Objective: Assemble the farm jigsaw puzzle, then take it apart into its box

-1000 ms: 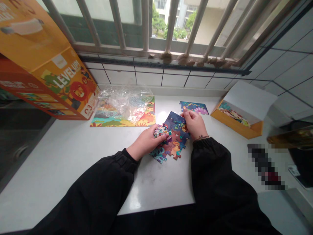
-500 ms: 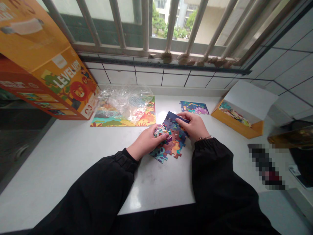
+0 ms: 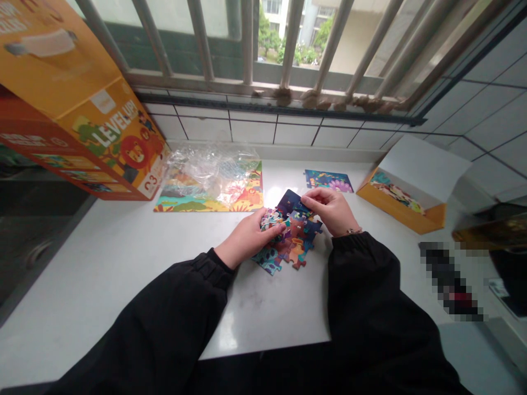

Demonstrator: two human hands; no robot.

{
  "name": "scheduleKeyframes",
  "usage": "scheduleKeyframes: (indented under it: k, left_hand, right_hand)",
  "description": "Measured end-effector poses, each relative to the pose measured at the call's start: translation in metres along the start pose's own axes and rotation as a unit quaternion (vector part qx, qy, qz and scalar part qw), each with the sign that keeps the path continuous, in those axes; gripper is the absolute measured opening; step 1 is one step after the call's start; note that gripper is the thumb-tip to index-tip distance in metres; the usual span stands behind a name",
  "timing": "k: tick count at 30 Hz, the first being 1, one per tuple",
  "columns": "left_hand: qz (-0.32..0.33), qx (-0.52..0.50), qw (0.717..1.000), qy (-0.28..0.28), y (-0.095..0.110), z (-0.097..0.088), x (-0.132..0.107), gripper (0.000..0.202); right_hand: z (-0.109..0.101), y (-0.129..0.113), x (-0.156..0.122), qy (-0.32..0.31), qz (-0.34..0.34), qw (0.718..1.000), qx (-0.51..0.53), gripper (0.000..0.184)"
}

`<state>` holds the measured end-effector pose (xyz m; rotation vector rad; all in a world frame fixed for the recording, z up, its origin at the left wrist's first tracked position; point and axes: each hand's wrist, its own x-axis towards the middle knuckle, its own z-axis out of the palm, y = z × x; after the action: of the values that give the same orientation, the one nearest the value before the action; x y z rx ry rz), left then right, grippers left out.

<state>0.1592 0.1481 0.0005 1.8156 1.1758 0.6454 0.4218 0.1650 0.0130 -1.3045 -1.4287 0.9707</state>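
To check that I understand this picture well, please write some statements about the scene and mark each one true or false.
1. The left hand holds loose jigsaw pieces. True.
2. The right hand holds a dark blue puzzle piece. True.
3. The open yellow box stands to the left of the hands. False: it stands to their right, near the tiled wall.
4. The sleeves are white. False: the sleeves are black.
5. The window has no bars. False: upright metal bars cross it.
6. A clear plastic bag lies on a jungle-picture puzzle. True.
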Motion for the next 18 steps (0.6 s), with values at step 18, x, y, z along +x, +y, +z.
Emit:
scheduleKeyframes:
  k: [18]
  left_hand:
    - [0.001,-0.024,1.000,0.000,-0.001,0.001,0.001,0.057]
  right_hand:
    - [0.005,0.010,0.004,0.054,0.036,0.998,0.015,0.046]
